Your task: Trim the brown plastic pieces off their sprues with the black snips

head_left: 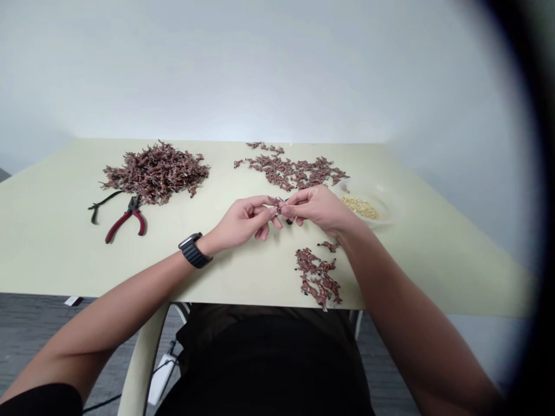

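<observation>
My left hand [254,218], with a dark watch on its wrist, pinches a small brown animal figurine [276,203] that looks like a deer. The fingertips of my right hand [315,207] are closed at the figurine's right side. Whatever they pinch there is too small to make out. Just below the hands, to the right, several like figurines with dark and shiny bits form a small group [318,276]. Beyond the hands lies a loose spread of brown figurines [299,171].
A large heap of brown figurines [158,170] lies at the back left. In front of it are red-handled pliers [125,219] and a black strap-like piece [104,202]. Small golden pieces [359,207] fill part of a clear bowl [385,216] on the right. A wall borders the table.
</observation>
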`<state>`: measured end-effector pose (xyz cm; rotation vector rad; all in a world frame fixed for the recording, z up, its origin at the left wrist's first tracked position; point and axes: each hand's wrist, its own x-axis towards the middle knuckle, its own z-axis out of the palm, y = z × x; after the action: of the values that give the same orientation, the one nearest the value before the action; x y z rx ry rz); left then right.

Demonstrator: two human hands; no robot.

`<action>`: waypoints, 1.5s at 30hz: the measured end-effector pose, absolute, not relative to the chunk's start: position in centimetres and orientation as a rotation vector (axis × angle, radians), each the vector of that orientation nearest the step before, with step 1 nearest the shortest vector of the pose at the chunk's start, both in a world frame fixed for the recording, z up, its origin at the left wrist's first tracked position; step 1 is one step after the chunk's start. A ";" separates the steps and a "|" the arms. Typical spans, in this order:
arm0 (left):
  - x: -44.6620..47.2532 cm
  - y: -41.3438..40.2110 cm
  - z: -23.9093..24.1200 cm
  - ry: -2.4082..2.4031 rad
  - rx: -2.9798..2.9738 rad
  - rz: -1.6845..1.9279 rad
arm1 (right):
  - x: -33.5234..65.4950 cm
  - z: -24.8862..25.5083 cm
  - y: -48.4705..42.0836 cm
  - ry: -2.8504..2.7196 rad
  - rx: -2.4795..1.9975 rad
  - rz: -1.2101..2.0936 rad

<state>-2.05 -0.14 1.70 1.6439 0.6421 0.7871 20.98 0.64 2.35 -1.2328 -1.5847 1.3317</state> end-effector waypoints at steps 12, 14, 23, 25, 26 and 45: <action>-1.9 0.1 0.7 0.706 1.651 0.894 | 20.4 2.0 0.8 -1.428 -1.202 1.372; -1.9 0.1 0.6 0.713 1.667 0.910 | 20.4 1.9 0.8 -1.441 -1.211 1.337; -2.7 0.2 0.6 0.792 2.159 0.910 | 20.4 1.7 0.8 -1.413 -1.211 1.433; -3.0 0.5 0.2 0.805 2.328 0.941 | 20.3 1.5 0.9 -1.376 -1.219 1.445; -3.2 0.7 0.0 0.801 2.397 0.956 | 20.2 1.4 1.0 -1.360 -1.220 1.449; -2.5 0.9 -0.5 0.797 1.836 1.030 | 20.3 1.5 0.9 -1.319 -1.101 1.489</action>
<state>-2.51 0.86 -0.45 1.8361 0.7967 1.0304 20.34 0.87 1.49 -1.1010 -1.3193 1.4886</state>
